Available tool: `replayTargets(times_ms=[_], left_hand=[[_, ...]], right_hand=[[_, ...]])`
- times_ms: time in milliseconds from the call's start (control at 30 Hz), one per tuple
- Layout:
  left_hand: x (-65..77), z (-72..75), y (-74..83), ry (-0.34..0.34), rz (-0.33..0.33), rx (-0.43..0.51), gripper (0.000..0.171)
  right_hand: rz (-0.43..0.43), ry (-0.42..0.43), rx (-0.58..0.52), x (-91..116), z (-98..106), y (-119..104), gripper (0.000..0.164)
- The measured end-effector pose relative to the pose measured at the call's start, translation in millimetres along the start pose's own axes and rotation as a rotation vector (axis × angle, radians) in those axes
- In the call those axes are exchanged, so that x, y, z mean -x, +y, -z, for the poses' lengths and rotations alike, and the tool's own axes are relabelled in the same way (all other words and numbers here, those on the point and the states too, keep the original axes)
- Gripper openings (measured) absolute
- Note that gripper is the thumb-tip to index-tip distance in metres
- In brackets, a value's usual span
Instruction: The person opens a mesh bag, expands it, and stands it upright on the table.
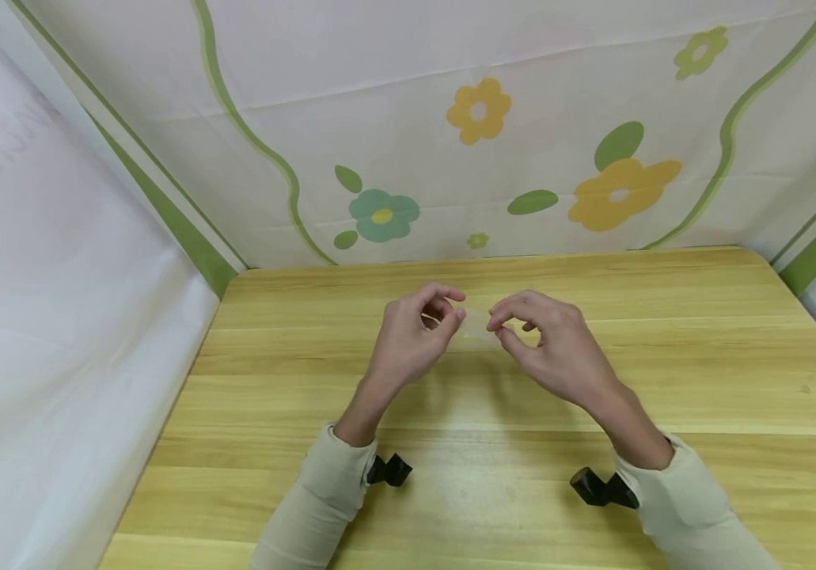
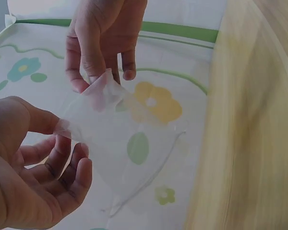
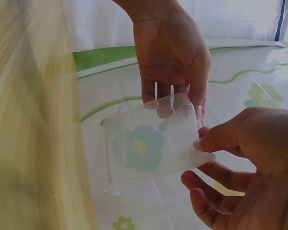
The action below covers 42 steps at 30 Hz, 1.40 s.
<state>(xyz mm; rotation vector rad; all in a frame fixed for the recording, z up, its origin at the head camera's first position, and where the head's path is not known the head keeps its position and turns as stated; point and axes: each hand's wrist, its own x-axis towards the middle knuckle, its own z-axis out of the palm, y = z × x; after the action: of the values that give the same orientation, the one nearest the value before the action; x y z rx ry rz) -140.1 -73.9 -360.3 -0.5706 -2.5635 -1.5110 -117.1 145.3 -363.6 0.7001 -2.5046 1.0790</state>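
A small, clear plastic bag (image 1: 475,331) is stretched between both hands above the table. My left hand (image 1: 413,332) pinches one upper corner between thumb and forefinger, its other fingers loosely bent. At the opposite upper corner, my right hand (image 1: 553,340) pinches the film the same way. In the left wrist view the bag (image 2: 134,148) hangs down as a thin see-through sheet, with a creased line along its lower edge. The flowered cloth shows through the bag (image 3: 139,148) in the right wrist view. Whether its mouth is parted I cannot tell.
Beneath the hands lies a light wooden table (image 1: 479,491). A white cloth wall (image 1: 393,119) with printed flowers stands behind it, and another white sheet (image 1: 58,317) hangs along the left side. Black wrist mounts (image 1: 593,487) stick out from the sleeves.
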Motion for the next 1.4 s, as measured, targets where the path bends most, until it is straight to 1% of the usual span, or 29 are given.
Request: replayTargets(times_ms=[167,267,467,567,667,767,900,1000,1067,1167,1267,1400], left_hand=[[0.2,2.7,0.1,-0.058,-0.032,0.032,0.016],[0.7,3.7,-0.4,-0.081,-0.058,0.026,0.017],[2.2,2.3,-1.0,-0.080,-0.115,-0.040,0.019],[2.8,0.1,0.5,-0.085,-0.128,-0.067,0.020],[3.5,-1.1,2.5,-0.089,-0.130,-0.071,0.020],[3.7,-0.1,2.5,-0.067,-0.101,-0.058,0.019],[3.1,3.1,1.2,-0.015,-0.005,-0.003,0.020],[2.1,5.4,1.0,0.024,0.070,0.051,0.018],[1.2,6.3,1.0,0.047,0.110,0.075,0.016],[0.1,6.9,0.4,0.073,0.159,0.098,0.014],[-0.3,7.0,-0.2,0.082,0.178,0.115,0.014],[-0.3,7.1,-1.2,0.073,0.141,0.102,0.015]], right_hand=[[-0.037,-0.026,0.010,0.1,0.4,-0.6,0.018],[-0.076,-0.030,-0.011,0.3,1.1,-2.1,0.018],[-0.143,-0.006,-0.052,-0.5,0.2,-4.9,0.020],[-0.179,0.008,-0.069,-1.1,-0.8,-5.6,0.021],[-0.211,0.003,-0.075,-1.7,-1.2,-5.5,0.022],[-0.213,-0.019,-0.076,-2.0,-0.1,-4.6,0.022],[-0.199,-0.069,-0.099,-2.0,3.3,-2.7,0.020],[-0.209,-0.103,-0.104,-2.4,6.1,-0.7,0.022],[-0.214,-0.119,-0.106,-2.8,7.5,0.9,0.023],[-0.194,-0.139,-0.120,-2.7,7.5,3.3,0.019],[-0.154,-0.157,-0.143,-2.2,6.0,4.2,0.016],[-0.123,-0.137,-0.135,-1.5,4.4,3.9,0.016]])
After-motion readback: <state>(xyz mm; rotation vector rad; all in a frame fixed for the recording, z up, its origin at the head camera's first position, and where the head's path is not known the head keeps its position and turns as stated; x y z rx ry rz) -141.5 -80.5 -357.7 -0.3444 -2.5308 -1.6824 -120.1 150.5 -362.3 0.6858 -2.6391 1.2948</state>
